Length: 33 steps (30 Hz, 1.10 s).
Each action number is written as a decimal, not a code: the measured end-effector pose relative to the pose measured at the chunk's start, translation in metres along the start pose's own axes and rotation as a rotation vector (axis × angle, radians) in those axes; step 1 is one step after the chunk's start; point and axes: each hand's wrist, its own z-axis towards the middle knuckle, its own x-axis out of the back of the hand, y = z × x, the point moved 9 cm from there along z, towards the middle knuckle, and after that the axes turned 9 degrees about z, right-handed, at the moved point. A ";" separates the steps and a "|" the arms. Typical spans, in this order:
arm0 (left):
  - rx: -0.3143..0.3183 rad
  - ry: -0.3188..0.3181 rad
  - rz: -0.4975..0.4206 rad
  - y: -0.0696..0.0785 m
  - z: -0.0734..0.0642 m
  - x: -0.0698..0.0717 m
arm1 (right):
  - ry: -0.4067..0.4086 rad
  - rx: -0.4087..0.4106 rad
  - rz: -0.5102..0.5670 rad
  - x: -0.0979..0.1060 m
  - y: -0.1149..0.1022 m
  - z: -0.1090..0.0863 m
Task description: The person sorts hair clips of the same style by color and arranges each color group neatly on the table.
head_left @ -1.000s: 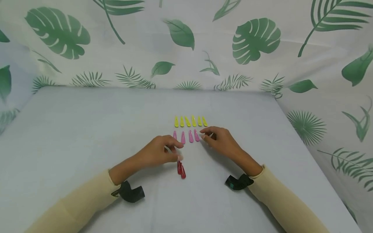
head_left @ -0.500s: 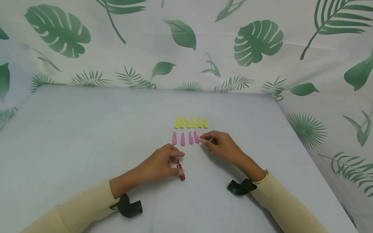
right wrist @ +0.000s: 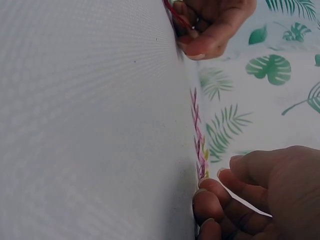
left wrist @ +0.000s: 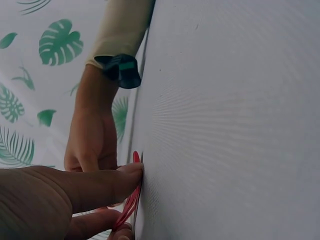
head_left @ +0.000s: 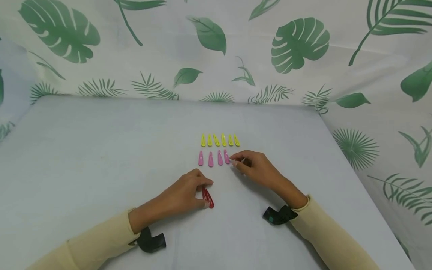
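Two overlapping red snap hair clips point(head_left: 208, 198) lie at the front of the table. My left hand point(head_left: 183, 193) has its thumb and fingers about them; in the left wrist view the thumb point(left wrist: 112, 185) presses one side of the red clips point(left wrist: 131, 205), with fingers on the other. A row of several pink hair clips point(head_left: 210, 159) lies farther back. At the row's right end my right hand point(head_left: 256, 167) rests with loosely bent fingertips right beside the last pink clip point(head_left: 226, 156). In the right wrist view its thumb stands apart from its fingers, nothing between them.
Behind the pink row is a row of several yellow hair clips point(head_left: 216, 140). All lie on a white-covered table point(head_left: 118, 150), backed by a leaf-print curtain point(head_left: 236, 48). Dark camera mounts point(head_left: 280, 215) sit on both sleeves.
My left hand has moved down from the pink row to the red clips and taken hold of them, shifting them slightly. The right hand has stayed by the last pink clip.
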 end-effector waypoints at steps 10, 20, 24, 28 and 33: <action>0.013 0.037 -0.071 -0.002 0.000 0.003 | -0.019 -0.007 -0.014 -0.002 -0.001 -0.001; 0.038 0.129 -0.149 -0.007 0.001 0.015 | -0.038 -0.013 -0.008 -0.004 -0.002 -0.002; 0.046 0.141 -0.162 -0.009 0.001 0.019 | -0.059 -0.002 -0.007 -0.007 -0.005 -0.003; 0.028 0.131 -0.175 -0.008 0.003 0.018 | -0.118 0.052 0.022 -0.018 -0.014 -0.007; 0.016 0.162 -0.174 -0.008 0.004 0.020 | -0.224 0.134 0.053 -0.038 -0.031 -0.012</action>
